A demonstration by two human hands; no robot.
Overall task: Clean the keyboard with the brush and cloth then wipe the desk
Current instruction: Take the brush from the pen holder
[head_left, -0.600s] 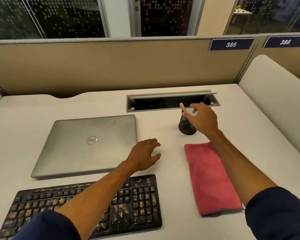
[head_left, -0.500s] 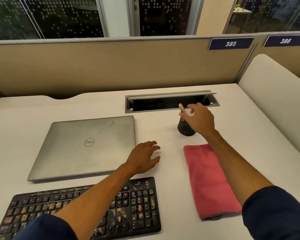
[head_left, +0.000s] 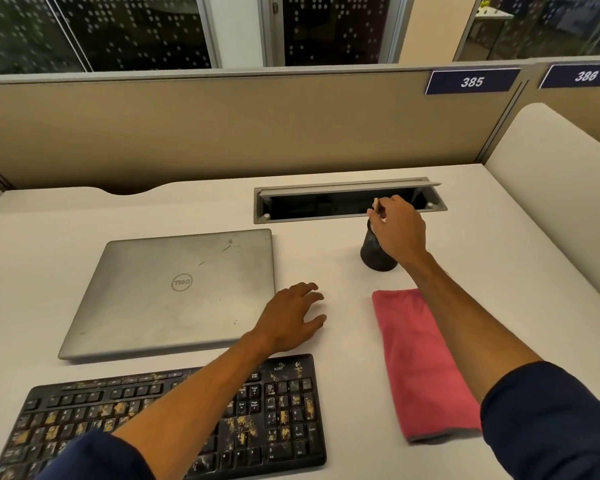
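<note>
White desk under a tan partition, cable tray propped open at the back. Right hand is over the black mesh cup, fingers curled at its mouth, pinching a pale brush handle that pokes up there. Left hand rests on the desk, fingers spread and relaxed, holding nothing, just beside the closed silver laptop. Crumb-strewn black keyboard sits at the near edge, partly hidden by the left forearm. Pink cloth lies folded under the right arm, near the cup.
</note>
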